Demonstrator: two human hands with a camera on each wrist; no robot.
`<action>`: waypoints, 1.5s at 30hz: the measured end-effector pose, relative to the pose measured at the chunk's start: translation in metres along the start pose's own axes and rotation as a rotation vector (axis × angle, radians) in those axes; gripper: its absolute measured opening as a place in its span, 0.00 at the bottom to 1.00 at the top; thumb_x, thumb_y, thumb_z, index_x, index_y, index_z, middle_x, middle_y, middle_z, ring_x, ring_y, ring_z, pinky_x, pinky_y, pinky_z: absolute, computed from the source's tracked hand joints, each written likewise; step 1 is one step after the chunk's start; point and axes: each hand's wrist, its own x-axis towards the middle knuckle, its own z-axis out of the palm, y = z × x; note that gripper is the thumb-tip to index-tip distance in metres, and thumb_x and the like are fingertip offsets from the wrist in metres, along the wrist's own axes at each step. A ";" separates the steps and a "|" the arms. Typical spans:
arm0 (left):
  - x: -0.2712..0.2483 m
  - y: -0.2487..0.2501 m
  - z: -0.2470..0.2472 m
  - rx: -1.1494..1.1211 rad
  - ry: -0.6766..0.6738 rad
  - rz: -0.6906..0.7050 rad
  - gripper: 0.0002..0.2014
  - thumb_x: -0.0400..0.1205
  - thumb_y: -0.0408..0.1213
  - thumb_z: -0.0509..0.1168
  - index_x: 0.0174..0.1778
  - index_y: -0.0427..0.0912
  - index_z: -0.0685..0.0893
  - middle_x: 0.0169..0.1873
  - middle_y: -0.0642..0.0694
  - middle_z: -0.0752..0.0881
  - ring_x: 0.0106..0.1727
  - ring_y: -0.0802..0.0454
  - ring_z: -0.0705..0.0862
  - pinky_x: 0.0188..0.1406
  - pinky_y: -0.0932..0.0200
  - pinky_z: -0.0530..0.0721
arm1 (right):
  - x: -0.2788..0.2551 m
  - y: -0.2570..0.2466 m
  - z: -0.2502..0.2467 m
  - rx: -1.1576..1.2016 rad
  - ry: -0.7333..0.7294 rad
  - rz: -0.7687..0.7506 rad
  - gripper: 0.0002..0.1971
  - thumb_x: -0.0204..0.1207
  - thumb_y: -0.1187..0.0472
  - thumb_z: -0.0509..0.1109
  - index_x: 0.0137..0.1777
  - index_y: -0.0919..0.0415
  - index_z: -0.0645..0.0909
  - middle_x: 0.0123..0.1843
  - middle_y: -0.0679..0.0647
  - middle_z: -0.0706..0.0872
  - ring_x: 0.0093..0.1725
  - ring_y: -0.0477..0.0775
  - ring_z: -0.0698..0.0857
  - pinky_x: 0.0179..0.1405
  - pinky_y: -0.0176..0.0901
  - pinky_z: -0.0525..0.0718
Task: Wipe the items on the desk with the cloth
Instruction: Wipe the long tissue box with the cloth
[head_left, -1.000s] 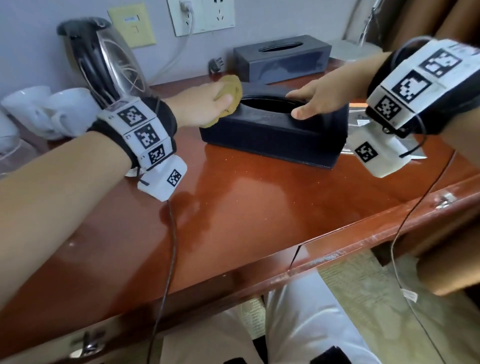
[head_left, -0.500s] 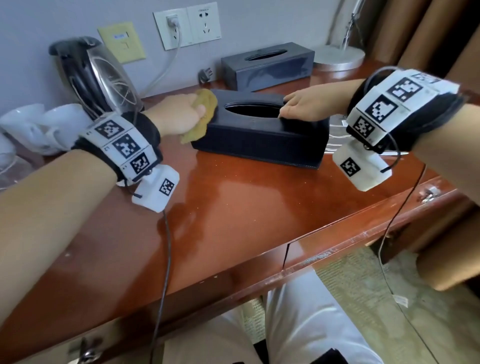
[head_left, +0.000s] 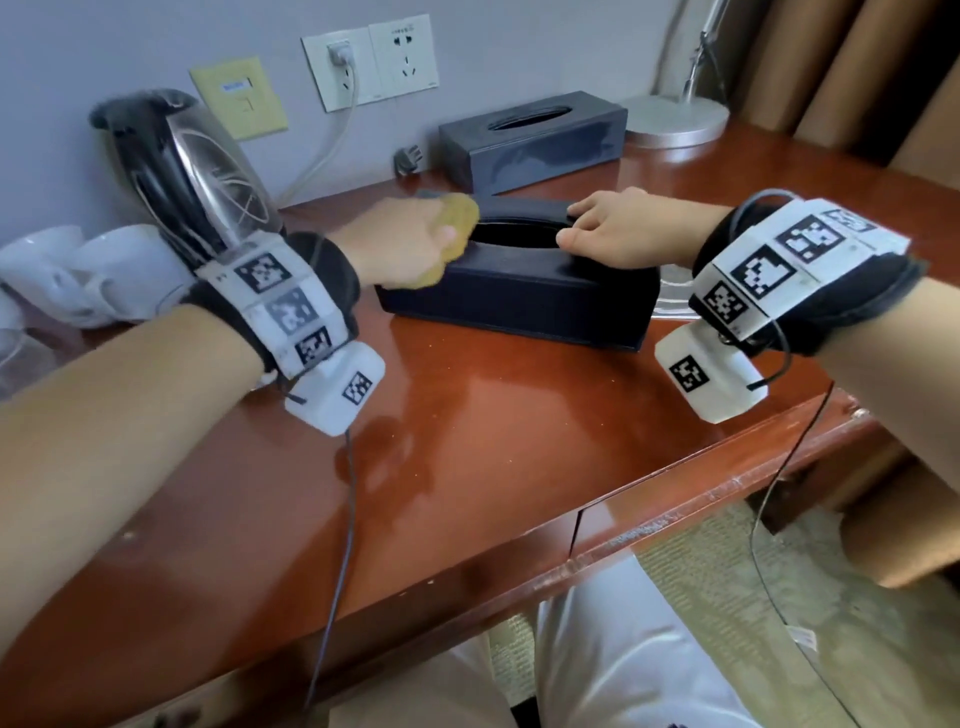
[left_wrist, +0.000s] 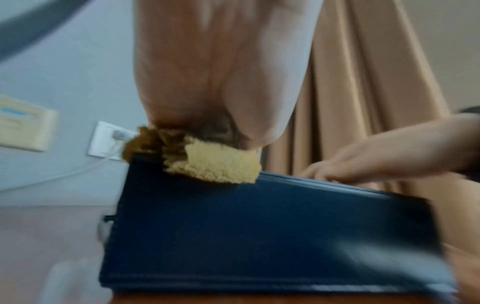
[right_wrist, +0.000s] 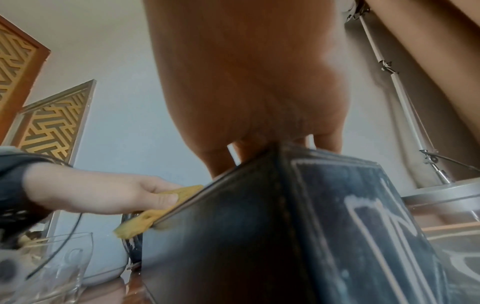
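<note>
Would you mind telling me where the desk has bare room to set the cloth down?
The widest bare patch of desk lies between the near tissue box and the front edge, between the wrists. The back left is crowded: kettle, white cups. The far tissue box and lamp base fill the back.

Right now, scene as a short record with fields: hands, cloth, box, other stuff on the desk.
left hand: grips the cloth, pressing it on the near box's left top edge
right hand: fingers rest flat on the box top, steadying it
near box: dark tissue box, flat on the desk
far box: second tissue box, untouched
also: kettle, white cups, lamp base
</note>
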 end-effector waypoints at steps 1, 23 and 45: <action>0.005 -0.004 -0.004 -0.013 0.005 -0.036 0.13 0.89 0.33 0.50 0.39 0.49 0.69 0.30 0.53 0.71 0.31 0.52 0.70 0.32 0.66 0.72 | 0.000 0.001 0.001 0.008 0.009 0.007 0.25 0.86 0.47 0.49 0.69 0.61 0.79 0.82 0.52 0.62 0.78 0.67 0.62 0.76 0.46 0.58; 0.010 -0.005 -0.007 0.128 -0.025 0.202 0.09 0.85 0.41 0.47 0.44 0.42 0.67 0.39 0.41 0.74 0.41 0.45 0.72 0.40 0.53 0.65 | -0.018 -0.009 0.005 0.044 0.057 -0.019 0.22 0.88 0.56 0.47 0.74 0.62 0.74 0.83 0.56 0.60 0.80 0.54 0.56 0.70 0.36 0.52; -0.024 0.040 0.010 -0.307 0.082 0.005 0.51 0.73 0.40 0.77 0.81 0.43 0.46 0.74 0.42 0.67 0.59 0.54 0.75 0.44 0.85 0.68 | -0.018 -0.024 -0.004 0.484 0.232 -0.026 0.28 0.81 0.43 0.60 0.75 0.60 0.68 0.71 0.55 0.77 0.64 0.50 0.77 0.59 0.36 0.71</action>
